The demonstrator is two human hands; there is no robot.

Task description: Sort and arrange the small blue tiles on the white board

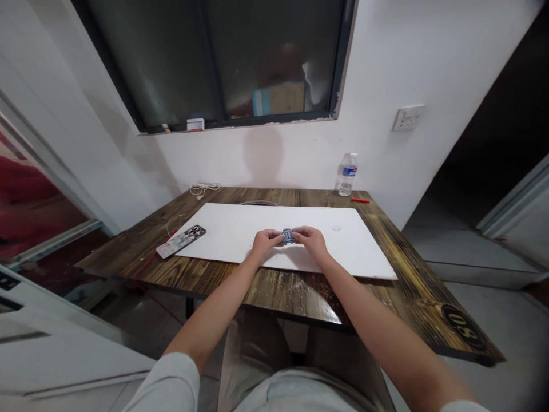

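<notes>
- The fingers (277,238) of the left hand (265,243) and right hand (311,240) are closed, pinching a small blue rectangular piece (287,235) from either side; its details are too small to make out.
- The piece is held just above a white sheet (326,220), which lies under the fingers on a dark wood-grain table (283,292).
- Well left of the fingers, a smartphone in a patterned case (180,241) lies at the sheet's left edge.
- Beyond the fingers and to the right, a clear water bottle (347,174) stands at the table's far edge, near a short red stick (360,200).
- Beyond the fingers and to the left, a coiled white cable (205,190) lies at the far edge.
</notes>
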